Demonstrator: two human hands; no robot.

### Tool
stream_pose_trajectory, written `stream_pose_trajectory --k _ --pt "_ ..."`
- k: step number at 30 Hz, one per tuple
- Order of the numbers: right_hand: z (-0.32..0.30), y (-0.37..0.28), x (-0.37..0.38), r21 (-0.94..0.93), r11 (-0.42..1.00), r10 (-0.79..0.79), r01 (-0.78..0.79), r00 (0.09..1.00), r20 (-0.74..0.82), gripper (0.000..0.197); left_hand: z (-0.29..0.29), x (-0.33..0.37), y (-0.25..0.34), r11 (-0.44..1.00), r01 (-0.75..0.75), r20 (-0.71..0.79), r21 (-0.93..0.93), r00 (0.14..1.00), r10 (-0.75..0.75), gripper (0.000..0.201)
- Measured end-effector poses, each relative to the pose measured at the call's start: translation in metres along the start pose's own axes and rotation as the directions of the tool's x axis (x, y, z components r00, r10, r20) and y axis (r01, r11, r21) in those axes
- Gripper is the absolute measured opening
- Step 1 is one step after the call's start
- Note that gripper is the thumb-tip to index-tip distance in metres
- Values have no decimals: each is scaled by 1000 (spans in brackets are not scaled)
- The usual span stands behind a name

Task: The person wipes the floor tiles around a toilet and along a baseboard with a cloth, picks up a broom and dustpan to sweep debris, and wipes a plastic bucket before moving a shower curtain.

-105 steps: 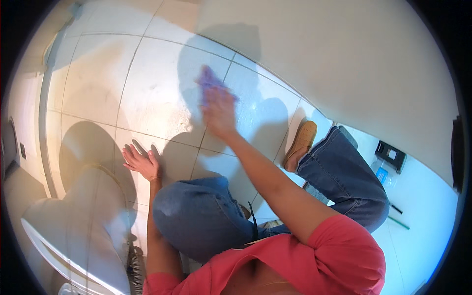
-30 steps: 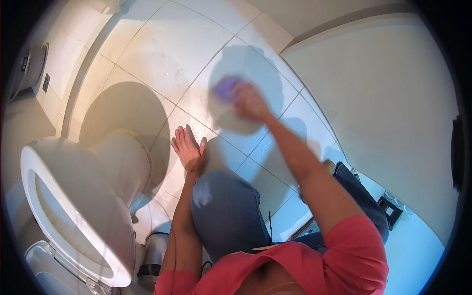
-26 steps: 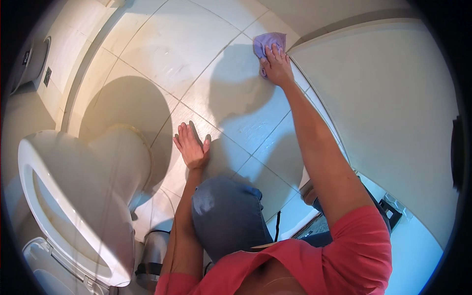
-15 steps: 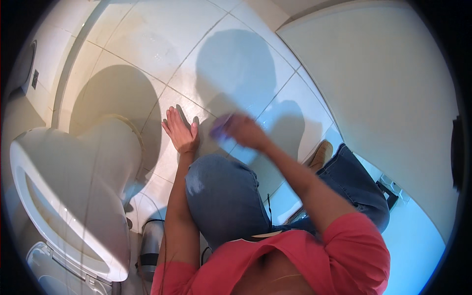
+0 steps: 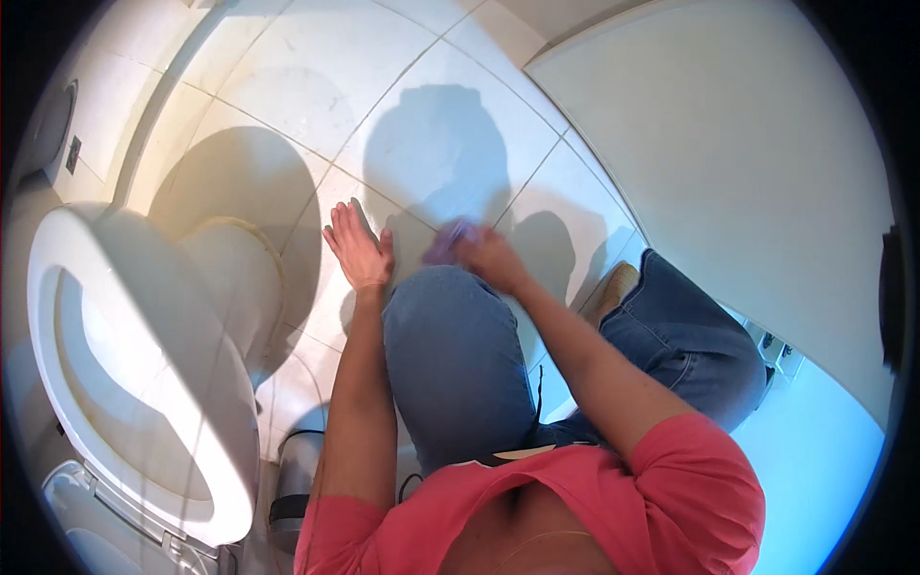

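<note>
My left hand (image 5: 359,246) is planted on the light floor tiles (image 5: 287,96), its fingers stretched out and the palm down with nothing in it. Just ahead of my bent knee, my right hand (image 5: 491,257) is closed on a purple cloth (image 5: 450,241). Hand and cloth are blurred, low over the tiles or touching them; I cannot tell which. Part of the cloth is hidden under the fingers.
A white toilet (image 5: 144,355) with its lid raised stands close at my left. Behind it, near my left arm, is a metal bin (image 5: 297,479). A large pale panel (image 5: 738,144) rises along the right. My shoe (image 5: 615,292) rests beside it.
My right hand has shifted slightly to the right with the cloth. My left hand stays flat in place on the floor. The view has moved a little.
</note>
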State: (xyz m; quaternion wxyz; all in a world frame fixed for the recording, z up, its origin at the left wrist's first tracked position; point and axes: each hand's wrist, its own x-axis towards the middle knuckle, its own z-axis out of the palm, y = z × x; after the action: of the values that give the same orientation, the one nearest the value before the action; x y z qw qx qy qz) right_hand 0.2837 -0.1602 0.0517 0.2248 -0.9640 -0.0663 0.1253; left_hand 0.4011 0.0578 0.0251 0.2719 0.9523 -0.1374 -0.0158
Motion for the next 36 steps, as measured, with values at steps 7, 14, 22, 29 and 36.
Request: stream_pose_trajectory --k 7,14,22,29,36 --pt "-232 115 156 -435 893 190 -116 973 130 24 9 7 14 999 -9 74 48 997 6 73" --pt "-242 138 106 -442 890 -56 112 989 138 31 -59 53 14 958 46 390 -284 918 72 59" --pt "-101 178 124 -434 895 -115 103 993 -2 51 -156 56 44 994 73 502 -83 865 -22 44" --pt "-101 206 314 -58 673 617 -737 603 -506 57 -128 20 30 872 479 335 -101 841 -424 41" --pt "-33 69 352 125 964 263 -235 759 -595 75 -100 15 20 720 649 218 -244 761 -612 42"
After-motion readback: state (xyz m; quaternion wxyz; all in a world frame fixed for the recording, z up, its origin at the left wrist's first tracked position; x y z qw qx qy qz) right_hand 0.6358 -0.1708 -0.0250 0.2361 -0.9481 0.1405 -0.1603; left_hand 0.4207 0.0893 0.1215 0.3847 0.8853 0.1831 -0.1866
